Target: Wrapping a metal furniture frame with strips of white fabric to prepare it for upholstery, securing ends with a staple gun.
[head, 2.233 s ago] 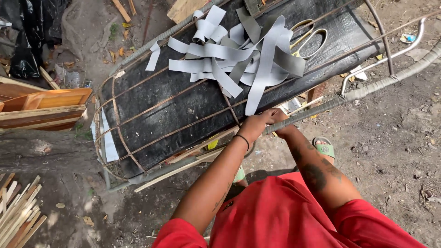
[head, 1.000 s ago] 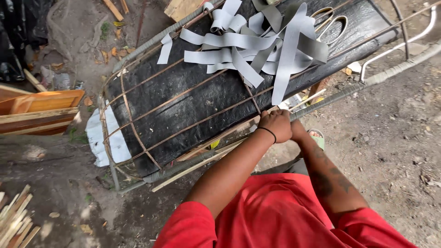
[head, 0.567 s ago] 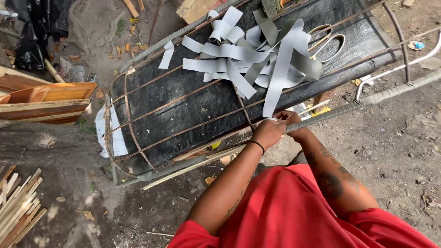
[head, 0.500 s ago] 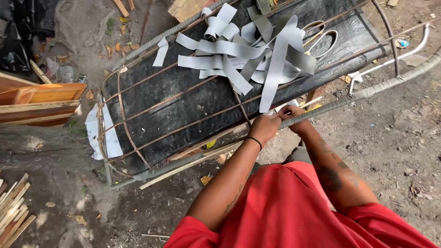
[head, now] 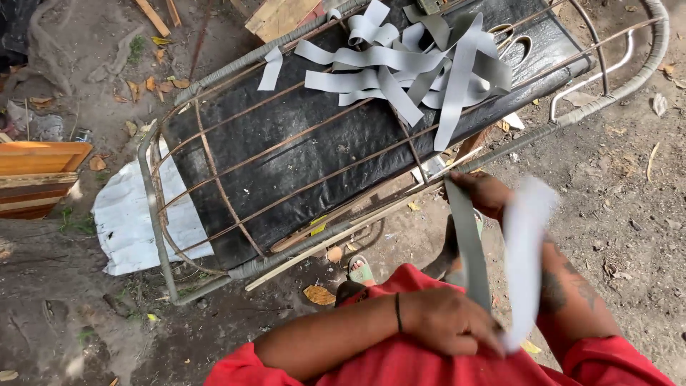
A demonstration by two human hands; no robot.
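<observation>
- Grey flat strap: stretched taut from rusty metal-rod frame's wrapped rail down toward the body.
- Left hand: clenched on strap's lower end, near red shirt.
- Right hand: pinches strap against rail.
- Loose grey strips pile: on black sheet.

Your left hand, close to your red shirt, grips one end of a grey strip stretched taut to the metal frame's rail, where your right hand pins it. Loose grey strips lie piled on the black sheet.
</observation>
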